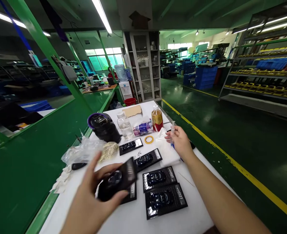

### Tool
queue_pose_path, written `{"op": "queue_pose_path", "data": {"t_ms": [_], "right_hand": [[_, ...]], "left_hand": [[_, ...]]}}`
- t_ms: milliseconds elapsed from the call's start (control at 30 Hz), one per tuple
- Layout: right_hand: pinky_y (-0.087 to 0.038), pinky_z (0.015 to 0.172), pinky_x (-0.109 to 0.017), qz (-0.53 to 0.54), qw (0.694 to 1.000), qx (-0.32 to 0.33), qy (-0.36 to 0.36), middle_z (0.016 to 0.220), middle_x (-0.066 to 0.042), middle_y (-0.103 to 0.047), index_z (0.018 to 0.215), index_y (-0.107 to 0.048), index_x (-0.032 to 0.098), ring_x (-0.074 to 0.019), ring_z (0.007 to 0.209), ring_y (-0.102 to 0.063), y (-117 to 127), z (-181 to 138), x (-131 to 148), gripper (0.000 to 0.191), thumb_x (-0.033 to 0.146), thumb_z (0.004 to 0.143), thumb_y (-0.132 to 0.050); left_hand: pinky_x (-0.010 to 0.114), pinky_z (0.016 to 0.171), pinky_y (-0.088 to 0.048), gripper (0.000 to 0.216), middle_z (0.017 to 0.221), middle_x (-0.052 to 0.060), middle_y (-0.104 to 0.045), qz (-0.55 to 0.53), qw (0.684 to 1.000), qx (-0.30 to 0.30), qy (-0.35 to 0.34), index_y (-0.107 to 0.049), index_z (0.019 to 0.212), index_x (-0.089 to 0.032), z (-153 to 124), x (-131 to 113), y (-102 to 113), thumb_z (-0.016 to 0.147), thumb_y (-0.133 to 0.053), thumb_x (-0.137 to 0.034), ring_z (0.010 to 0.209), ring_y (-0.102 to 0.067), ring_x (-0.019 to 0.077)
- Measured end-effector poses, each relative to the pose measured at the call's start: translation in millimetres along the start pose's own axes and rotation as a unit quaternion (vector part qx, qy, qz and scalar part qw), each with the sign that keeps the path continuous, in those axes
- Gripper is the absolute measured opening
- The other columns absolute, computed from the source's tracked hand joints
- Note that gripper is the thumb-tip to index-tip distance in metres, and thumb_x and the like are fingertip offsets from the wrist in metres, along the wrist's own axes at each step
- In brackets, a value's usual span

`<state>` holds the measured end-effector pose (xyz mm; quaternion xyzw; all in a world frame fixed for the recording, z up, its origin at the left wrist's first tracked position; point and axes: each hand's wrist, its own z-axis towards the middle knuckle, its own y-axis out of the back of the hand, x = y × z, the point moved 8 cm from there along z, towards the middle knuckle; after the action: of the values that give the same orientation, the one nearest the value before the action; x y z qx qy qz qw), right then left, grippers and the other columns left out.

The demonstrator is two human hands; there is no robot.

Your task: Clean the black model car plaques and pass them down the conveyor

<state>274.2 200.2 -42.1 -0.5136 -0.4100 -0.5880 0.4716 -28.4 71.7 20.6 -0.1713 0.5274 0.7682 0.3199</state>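
My left hand (pixel 94 195) is closed around a black carded package with a dark toy car (pixel 117 181), lifted just above the white table (pixel 197 208). Several more of the same black car packages (pixel 165 199) lie flat in a row in front of me. My right hand (pixel 180 139) reaches out to the far right of the table and pinches a small clear tube-like object with a blue part (pixel 172 130); I cannot make out what it is. A white cloth (pixel 169 156) lies just under that hand.
Farther back stand a black jug with a purple rim (pixel 103 126), a clear plastic bottle (pixel 124 124), a brown bottle with a red label (pixel 157 119), a yellow tape ring (pixel 148 139) and crumpled plastic bags (pixel 83 151). A green bench runs on the left; a yellow floor line on the right.
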Motion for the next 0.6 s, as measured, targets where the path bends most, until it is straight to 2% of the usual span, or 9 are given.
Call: {"op": "queue_pose_path", "data": {"t_ms": [67, 133, 200, 233, 300, 367, 433, 500, 600], "right_hand": [[-0.053, 0.074, -0.032, 0.089, 0.996, -0.021, 0.013, 0.100, -0.004, -0.063, 0.120, -0.041, 0.024, -0.0156, 0.082, -0.066, -0.1, -3.7, 22.3, 0.030, 0.034, 0.091, -0.041], [-0.052, 0.071, -0.030, 0.221, 0.975, 0.002, 0.031, 0.086, 0.000, -0.058, 0.114, -0.048, 0.023, -0.0137, 0.072, -0.060, -8.6, -12.2, 50.5, 0.031, 0.032, 0.084, -0.051], [-0.048, 0.064, -0.028, 0.322, 0.941, 0.096, 0.047, 0.073, 0.002, -0.049, 0.101, -0.057, 0.021, -0.0127, 0.062, -0.051, -30.0, -26.4, 80.0, 0.025, 0.033, 0.080, -0.056], [-0.046, 0.060, -0.028, 0.349, 0.922, 0.160, 0.044, 0.068, 0.003, -0.045, 0.093, -0.059, 0.020, -0.0127, 0.059, -0.047, -44.5, -36.0, 91.4, 0.023, 0.041, 0.083, -0.055], [-0.039, 0.050, -0.027, 0.389, 0.877, 0.281, 0.036, 0.057, 0.004, -0.038, 0.069, -0.054, 0.021, -0.0122, 0.050, -0.038, -72.8, -58.3, 105.3, 0.049, 0.065, 0.086, -0.046], [-0.030, 0.043, -0.025, 0.427, 0.828, 0.361, 0.038, 0.048, 0.005, -0.030, 0.054, -0.042, 0.022, -0.0108, 0.043, -0.028, -92.7, -78.2, 107.7, 0.069, 0.085, 0.080, -0.035], [-0.024, 0.041, -0.025, 0.462, 0.794, 0.393, 0.045, 0.044, 0.006, -0.025, 0.050, -0.034, 0.022, -0.0101, 0.040, -0.024, -103.0, -90.8, 101.9, 0.074, 0.091, 0.077, -0.029], [-0.023, 0.041, -0.026, 0.480, 0.780, 0.399, 0.037, 0.043, 0.005, -0.025, 0.049, -0.032, 0.022, -0.0100, 0.039, -0.024, -108.1, -96.9, 91.9, 0.075, 0.090, 0.079, -0.026], [-0.022, 0.042, -0.027, 0.486, 0.780, 0.394, 0.021, 0.043, 0.005, -0.025, 0.048, -0.032, 0.022, -0.0103, 0.040, -0.025, -110.5, -99.2, 81.2, 0.072, 0.085, 0.083, -0.027]], "left_hand": [[0.047, 0.091, -0.056, 0.104, 0.118, 0.004, -0.070, 0.031, 0.998, 0.026, -0.049, -0.015, 0.153, -0.036, 13.3, -15.3, -26.4, 0.071, -0.077, -0.049, 0.106, -0.067, 0.0306], [0.048, 0.093, -0.054, 0.101, 0.120, 0.005, -0.070, 0.049, 0.994, 0.038, -0.094, -0.014, 0.153, -0.036, 19.6, -26.1, -47.2, 0.073, -0.075, -0.042, 0.109, -0.067, 0.0315], [0.048, 0.093, -0.054, 0.099, 0.121, 0.006, -0.069, 0.044, 0.993, 0.029, -0.107, -0.014, 0.153, -0.034, 19.8, -26.6, -58.4, 0.075, -0.074, -0.039, 0.110, -0.066, 0.0309], [0.048, 0.093, -0.054, 0.100, 0.120, 0.007, -0.069, 0.040, 0.993, 0.022, -0.107, -0.013, 0.153, -0.034, 18.0, -24.1, -61.1, 0.074, -0.074, -0.039, 0.110, -0.066, 0.0306], [0.048, 0.093, -0.055, 0.100, 0.120, 0.007, -0.069, 0.032, 0.994, 0.013, -0.104, -0.013, 0.153, -0.033, 11.8, -18.3, -63.7, 0.075, -0.074, -0.037, 0.109, -0.067, 0.0298], [0.048, 0.092, -0.055, 0.100, 0.119, 0.007, -0.070, 0.026, 0.995, 0.015, -0.100, -0.013, 0.153, -0.031, 4.6, -15.1, -65.1, 0.075, -0.074, -0.032, 0.108, -0.067, 0.0289], [0.046, 0.091, -0.056, 0.100, 0.118, 0.007, -0.070, 0.018, 0.995, 0.017, -0.094, -0.014, 0.153, -0.030, -0.9, -15.6, -65.3, 0.073, -0.074, -0.028, 0.107, -0.068, 0.0281], [0.045, 0.091, -0.056, 0.102, 0.118, 0.007, -0.070, 0.009, 0.996, 0.012, -0.089, -0.015, 0.153, -0.029, -3.9, -18.7, -64.6, 0.071, -0.075, -0.026, 0.106, -0.068, 0.0276], [0.044, 0.091, -0.057, 0.102, 0.120, 0.008, -0.069, -0.001, 0.997, 0.009, -0.083, -0.016, 0.153, -0.028, -5.4, -23.1, -64.8, 0.071, -0.075, -0.025, 0.107, -0.068, 0.0272]]}}
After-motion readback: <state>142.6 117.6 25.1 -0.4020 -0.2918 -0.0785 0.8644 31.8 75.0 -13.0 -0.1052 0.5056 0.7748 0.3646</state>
